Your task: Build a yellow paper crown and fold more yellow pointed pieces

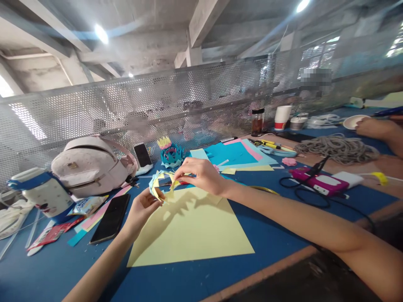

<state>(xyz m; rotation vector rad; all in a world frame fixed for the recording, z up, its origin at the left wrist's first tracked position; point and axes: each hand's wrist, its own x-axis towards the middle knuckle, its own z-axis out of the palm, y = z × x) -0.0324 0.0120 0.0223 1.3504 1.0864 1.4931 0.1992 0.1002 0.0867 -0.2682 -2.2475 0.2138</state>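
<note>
A folded chain of thin matt paper [162, 181], yellow and pale blue, sits in the grip of both bare hands. Beneath it lies a smooth matt yellow paper sheet [192, 228] on a blue worktop [277, 239] with a dull, slightly flecked surface. A black phone [111, 218] shows glossy glass. The backpack [91, 164] looks like soft pale leatherette. Behind stands perforated grey metal mesh [126, 109].

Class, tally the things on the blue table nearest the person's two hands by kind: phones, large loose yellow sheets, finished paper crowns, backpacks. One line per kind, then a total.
Phones: 2, a black phone lying flat and a propped phone
Large yellow sheets: 1, the yellow sheet under the left hand and right hand
Finished paper crowns: 1, the blue crown
Backpacks: 1, the pale backpack
Total: 5
</note>
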